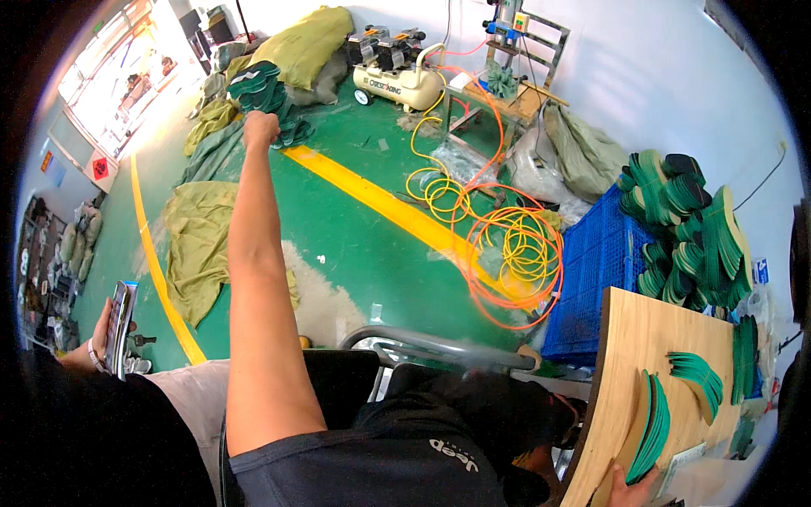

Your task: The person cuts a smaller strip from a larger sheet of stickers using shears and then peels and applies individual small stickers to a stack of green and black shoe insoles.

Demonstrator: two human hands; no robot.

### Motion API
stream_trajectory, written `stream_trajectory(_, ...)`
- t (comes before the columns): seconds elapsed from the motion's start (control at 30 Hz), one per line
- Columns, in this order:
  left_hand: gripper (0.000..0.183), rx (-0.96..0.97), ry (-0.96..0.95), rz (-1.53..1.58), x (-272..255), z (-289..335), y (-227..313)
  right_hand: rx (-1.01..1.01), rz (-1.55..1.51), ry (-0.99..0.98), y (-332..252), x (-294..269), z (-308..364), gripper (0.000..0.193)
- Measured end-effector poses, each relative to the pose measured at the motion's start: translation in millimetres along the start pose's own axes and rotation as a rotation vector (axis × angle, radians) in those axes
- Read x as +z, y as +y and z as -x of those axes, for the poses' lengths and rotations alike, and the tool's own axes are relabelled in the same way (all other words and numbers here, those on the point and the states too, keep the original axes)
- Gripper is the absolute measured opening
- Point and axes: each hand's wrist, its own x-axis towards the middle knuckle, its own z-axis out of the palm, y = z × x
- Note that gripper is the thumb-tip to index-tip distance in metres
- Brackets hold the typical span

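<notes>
My left arm reaches far out across the picture, and my left hand (260, 129) is closed at its end. Just beyond it is a stack of dark green insoles (256, 87); whether the fingers hold any of it is hidden. At the lower right, my right hand (634, 488) grips the near end of a fanned stack of green insoles (650, 427) with a tan face, over a wooden tabletop (625, 355). A second, smaller bundle of green insoles (698, 380) lies beside it on the board.
A person's hand (103, 331) holds a phone at the left. Beyond the tabletop, a blue crate (596, 270) stands by heaped green insoles (676, 228). Orange and yellow hoses (515, 253) coil on the floor near a cream air compressor (397, 84). Olive sacks (198, 237) lie left.
</notes>
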Motion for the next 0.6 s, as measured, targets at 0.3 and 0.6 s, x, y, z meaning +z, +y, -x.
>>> stream_trajectory(0.3,0.035,0.963,-0.679,0.079,159,305,189,-0.068,-0.150,0.022,10,13,-29,0.047)
stream_trajectory(0.6,0.074,2.379,-1.047,0.706,89,652,286,-0.022,-0.093,0.023,18,12,-4,0.047)
